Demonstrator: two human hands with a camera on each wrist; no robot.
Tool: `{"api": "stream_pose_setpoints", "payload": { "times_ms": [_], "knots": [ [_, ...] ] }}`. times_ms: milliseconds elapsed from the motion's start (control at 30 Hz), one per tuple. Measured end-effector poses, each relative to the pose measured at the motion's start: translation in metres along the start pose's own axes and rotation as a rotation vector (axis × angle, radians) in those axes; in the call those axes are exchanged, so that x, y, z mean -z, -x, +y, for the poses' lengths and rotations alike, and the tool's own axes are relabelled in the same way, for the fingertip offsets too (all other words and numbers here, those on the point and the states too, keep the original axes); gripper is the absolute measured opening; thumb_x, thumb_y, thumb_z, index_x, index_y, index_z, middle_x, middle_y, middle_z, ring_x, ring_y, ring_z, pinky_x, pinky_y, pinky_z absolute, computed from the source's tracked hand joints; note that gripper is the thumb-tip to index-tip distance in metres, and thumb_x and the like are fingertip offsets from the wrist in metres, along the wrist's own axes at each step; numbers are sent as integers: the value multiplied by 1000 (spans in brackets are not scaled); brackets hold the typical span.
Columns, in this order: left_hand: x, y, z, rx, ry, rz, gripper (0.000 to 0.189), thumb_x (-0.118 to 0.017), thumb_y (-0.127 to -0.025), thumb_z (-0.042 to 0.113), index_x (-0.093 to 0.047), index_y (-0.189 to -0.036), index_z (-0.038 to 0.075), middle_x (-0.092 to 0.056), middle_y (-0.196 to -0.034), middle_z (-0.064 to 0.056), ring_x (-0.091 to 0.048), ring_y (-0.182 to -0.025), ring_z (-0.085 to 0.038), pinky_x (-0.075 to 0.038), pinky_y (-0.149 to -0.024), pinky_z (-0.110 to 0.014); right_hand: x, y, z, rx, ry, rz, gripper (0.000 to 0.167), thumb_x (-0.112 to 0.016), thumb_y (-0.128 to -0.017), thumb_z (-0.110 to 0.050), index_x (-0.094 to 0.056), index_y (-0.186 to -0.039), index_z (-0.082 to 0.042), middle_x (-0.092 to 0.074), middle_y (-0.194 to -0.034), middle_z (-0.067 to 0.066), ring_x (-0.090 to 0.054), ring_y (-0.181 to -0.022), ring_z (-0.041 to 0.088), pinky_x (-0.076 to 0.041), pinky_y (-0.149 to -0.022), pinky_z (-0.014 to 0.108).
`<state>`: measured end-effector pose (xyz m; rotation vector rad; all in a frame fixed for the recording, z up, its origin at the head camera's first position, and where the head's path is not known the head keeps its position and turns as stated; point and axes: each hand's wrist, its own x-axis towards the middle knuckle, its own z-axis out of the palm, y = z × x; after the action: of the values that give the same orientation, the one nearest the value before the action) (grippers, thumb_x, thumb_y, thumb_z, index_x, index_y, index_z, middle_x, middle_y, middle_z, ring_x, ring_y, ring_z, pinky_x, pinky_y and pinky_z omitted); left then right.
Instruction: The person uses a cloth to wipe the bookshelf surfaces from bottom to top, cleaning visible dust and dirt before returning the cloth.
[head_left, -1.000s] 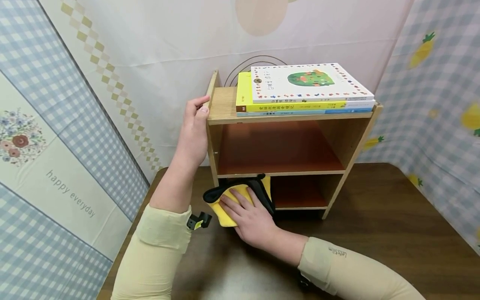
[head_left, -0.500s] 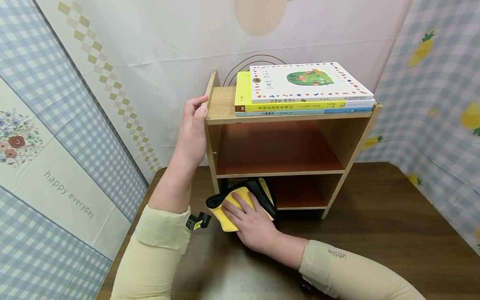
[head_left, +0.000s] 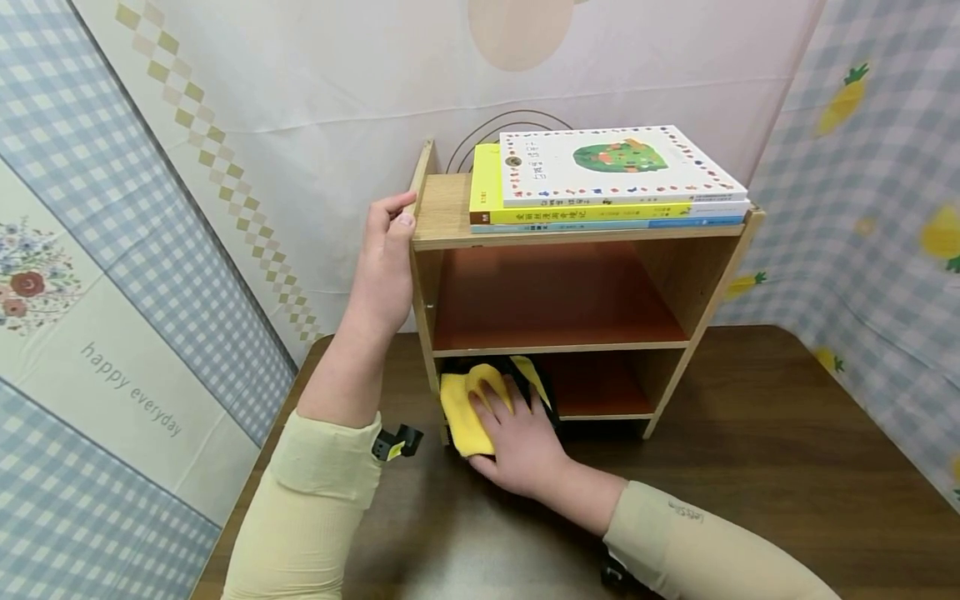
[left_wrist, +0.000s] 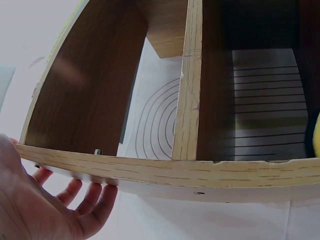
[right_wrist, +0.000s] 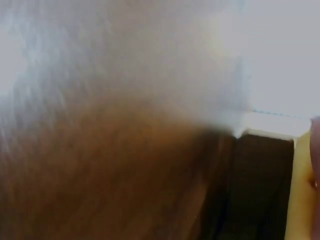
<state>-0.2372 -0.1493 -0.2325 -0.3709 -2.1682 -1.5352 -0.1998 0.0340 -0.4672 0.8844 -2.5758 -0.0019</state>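
A small wooden shelf (head_left: 446, 200) stands on the table. My left hand (head_left: 386, 271) grips its left side panel near the top; in the left wrist view, the left hand's fingers (left_wrist: 102, 207) lie along the outer face of the side panel (left_wrist: 140, 166). Against the lower left opening, my right hand (head_left: 521, 446) rests with spread fingers on a yellow and black cloth (head_left: 461, 417), pressing it there. Only a sliver of yellow cloth (left_wrist: 317, 137) enters the left wrist view. The right wrist view is mostly blurred, and the cloth cannot be made out clearly there.
Several stacked books (head_left: 622, 171) lie on the shelf's top board. Brown tabletop (head_left: 787, 433) extends to the right and in front. A pale curtain (head_left: 337, 75) hangs close behind, and checked fabric (head_left: 885, 192) borders the right side.
My right hand has moved slightly right and the cloth's left end has shifted right, folding in to the shelf's lower left corner. My left hand keeps its grip.
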Motion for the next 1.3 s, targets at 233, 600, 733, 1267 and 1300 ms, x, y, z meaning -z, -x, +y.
{"api": "stream_pose_setpoints", "payload": {
  "times_ms": [233, 600, 733, 1267, 1300],
  "knots": [
    [1, 1, -1, -7, -7, 3, 48, -34, -102, 41, -41, -143, 19, -37, -150, -2, -39, -131, -16, -28, -110, -37, 8, -3, 14, -63, -133, -56, 80, -35, -91, -77, -46, -150, -23, -40, -155, 5, -37, -140, 36, -37, -105, 56],
    [0, 1, 1, -1, 4, 1, 47, -33, -102, 40, -41, -143, 18, -37, -151, -1, -38, -132, -15, -27, -111, -36, 4, -9, 28, -249, -173, 35, 57, -53, -98, -51, -59, -136, -10, -54, -134, 21, -53, -111, 41, -46, -90, 54],
    [1, 1, 0, -1, 2, 4, 47, -33, -102, 40, -42, -143, 18, -36, -150, -1, -38, -132, -15, -27, -111, -36, 5, -15, 31, -272, -166, 68, 59, -55, -97, -52, -61, -131, -4, -60, -123, 21, -54, -105, 41, -47, -85, 54],
    [2, 2, 0, 7, -18, -23, 48, -31, -103, 42, -39, -145, 20, -34, -152, -2, -36, -134, -16, -26, -112, -38, 15, -28, 38, -379, -394, 16, 51, -67, -94, -38, -58, -133, -6, -65, -122, 17, -61, -110, 39, -44, -94, 56],
    [2, 2, 1, 6, -18, -24, 48, -31, -103, 42, -39, -145, 20, -33, -152, -2, -36, -134, -16, -26, -112, -38, 15, -28, 38, -392, -429, 21, 47, -66, -95, -34, -59, -134, -8, -64, -125, 16, -61, -111, 38, -45, -94, 55]
  ]
}}
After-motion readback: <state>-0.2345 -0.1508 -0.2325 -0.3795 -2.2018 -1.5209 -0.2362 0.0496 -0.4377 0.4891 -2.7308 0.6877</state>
